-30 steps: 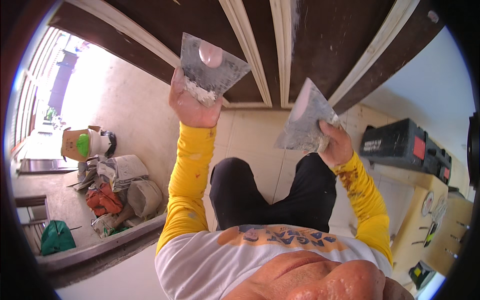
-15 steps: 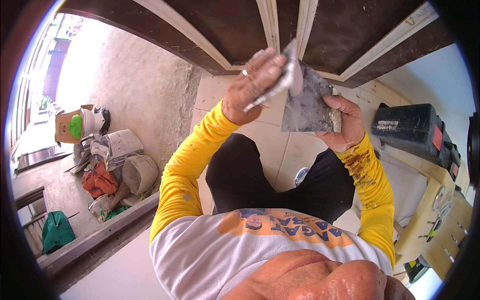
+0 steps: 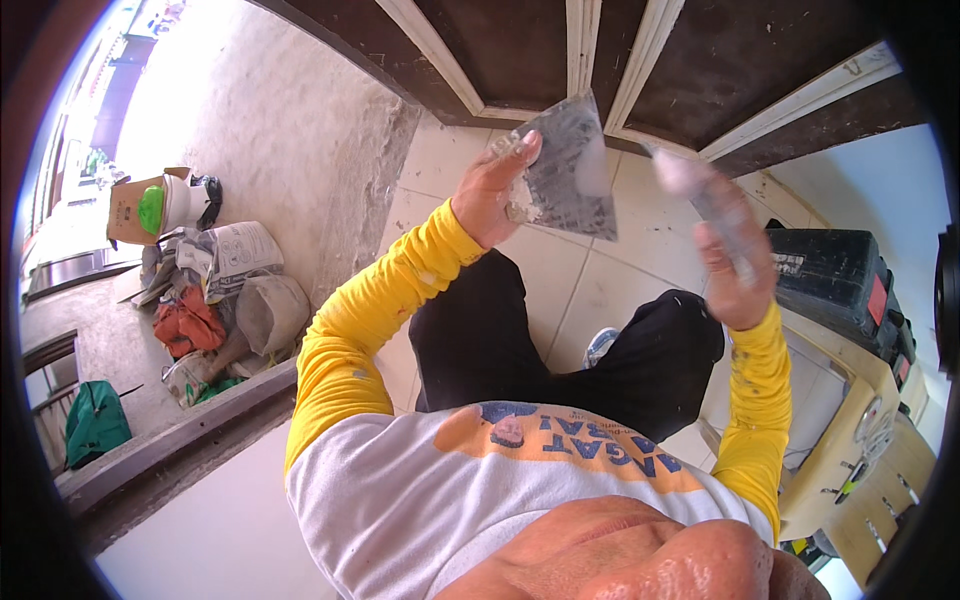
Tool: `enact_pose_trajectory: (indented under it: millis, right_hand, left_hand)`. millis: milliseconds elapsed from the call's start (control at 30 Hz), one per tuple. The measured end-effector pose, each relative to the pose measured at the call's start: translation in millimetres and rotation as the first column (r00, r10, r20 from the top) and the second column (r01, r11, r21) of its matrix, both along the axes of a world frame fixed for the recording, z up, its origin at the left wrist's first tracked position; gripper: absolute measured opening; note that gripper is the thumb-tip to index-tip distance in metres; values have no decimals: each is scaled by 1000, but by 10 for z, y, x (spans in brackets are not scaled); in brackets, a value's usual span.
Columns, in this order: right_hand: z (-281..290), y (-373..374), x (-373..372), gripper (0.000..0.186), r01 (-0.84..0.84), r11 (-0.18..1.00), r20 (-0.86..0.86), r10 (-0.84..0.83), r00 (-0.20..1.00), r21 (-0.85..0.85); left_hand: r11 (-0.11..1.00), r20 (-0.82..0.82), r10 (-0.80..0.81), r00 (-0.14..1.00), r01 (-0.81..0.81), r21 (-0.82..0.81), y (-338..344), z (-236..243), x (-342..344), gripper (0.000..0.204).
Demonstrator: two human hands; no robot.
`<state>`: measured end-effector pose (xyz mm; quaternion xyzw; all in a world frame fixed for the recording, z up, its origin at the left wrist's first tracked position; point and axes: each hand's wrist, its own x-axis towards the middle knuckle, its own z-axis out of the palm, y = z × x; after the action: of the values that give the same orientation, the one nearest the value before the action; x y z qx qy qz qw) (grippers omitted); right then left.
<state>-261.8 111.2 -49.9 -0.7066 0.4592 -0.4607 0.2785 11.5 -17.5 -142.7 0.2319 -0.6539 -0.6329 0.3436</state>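
My left hand (image 3: 485, 200) is closed on a flat metal putty blade (image 3: 565, 175), tilted face up, with pale putty smeared on it and my thumb over its edge. My right hand (image 3: 740, 280) grips a second blade (image 3: 705, 200), seen nearly edge-on and blurred, with a pale pinkish lump of paste near its tip. The two blades are apart, in front of a dark brown door (image 3: 700, 60) with pale, unpainted moulding strips at the top of the view.
At left are a cardboard box (image 3: 128, 218), white bucket (image 3: 180, 205), sacks (image 3: 240, 260), orange bag (image 3: 190, 325) and green bag (image 3: 95, 425) beside a raised edge (image 3: 170, 450). At right sit a black case (image 3: 830, 270) and a light wooden piece (image 3: 815, 500). My knees frame the tiled floor.
The blades came together half a second ago and are now apart. My left hand turned its blade's face up; my right hand moved right and turned its blade edge-on.
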Motion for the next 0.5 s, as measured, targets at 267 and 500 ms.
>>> enact_pose_trajectory:
  millis: [267,500]
  right_hand:
    - [-541,-139,25,66,-59,974,-604,-88,792,-220]
    - [-596,79,-522,73,-20,999,-649,-16,761,-49]
  left_hand:
    - [484,-351,203,914,218,847,269,432,-385,43]
    - [936,-63,-87,994,103,336,4,298,-72,45]
